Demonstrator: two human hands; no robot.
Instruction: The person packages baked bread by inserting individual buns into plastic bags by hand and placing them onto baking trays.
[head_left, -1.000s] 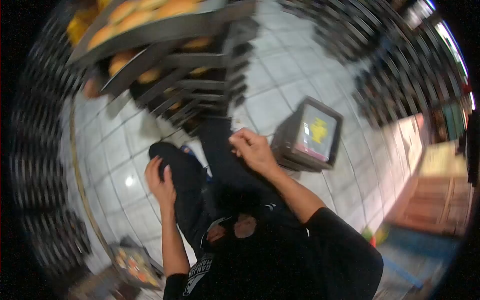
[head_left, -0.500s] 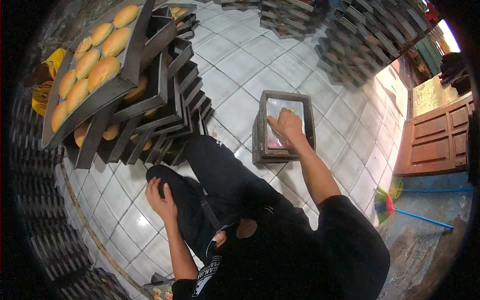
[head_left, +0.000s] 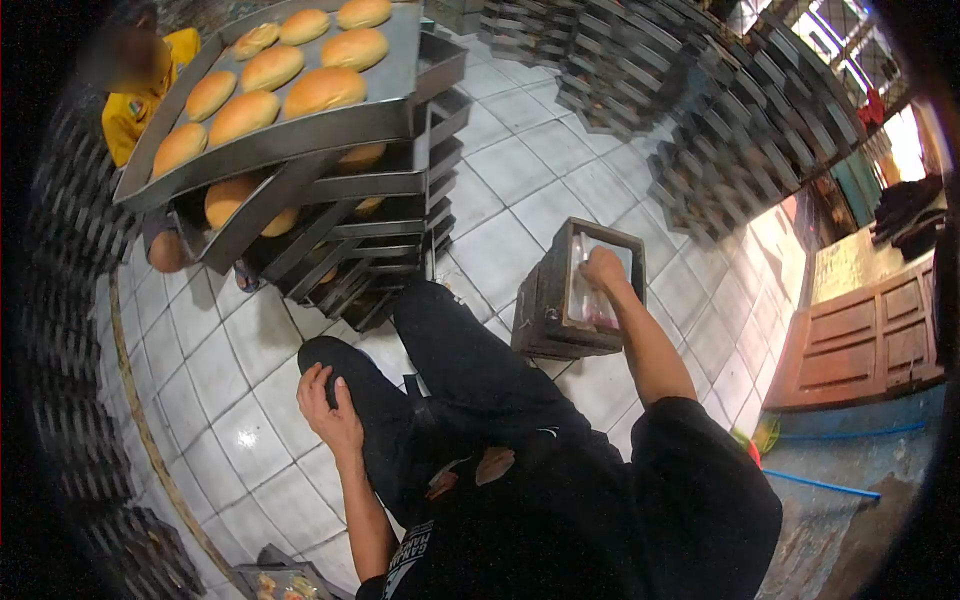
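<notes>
My left hand [head_left: 332,408] lies on my bent knee with its fingers spread, holding nothing. To the right, my right hand [head_left: 603,270] reaches into an open-topped wooden box [head_left: 540,300] on the floor. Its fingers are curled closed at the left edge of the clear plastic wrappers [head_left: 604,300] stacked inside; the fingertips are partly hidden. In front of my knees, oval golden bread buns [head_left: 272,68] sit in rows on the top metal tray [head_left: 290,130] of a tall, crosswise stack.
More tray stacks [head_left: 720,110] stand at the back right and along the left wall [head_left: 80,330]. Behind the buns is another person in a yellow shirt [head_left: 125,115]. A wooden door panel [head_left: 860,335] and a blue-handled broom [head_left: 820,483] are at right. Filled packets [head_left: 285,583] lie at the bottom.
My view has turned left, so the tray stack and box appear shifted right. My right hand has moved from the middle of the wrappers to their left edge. My left hand stays on my knee.
</notes>
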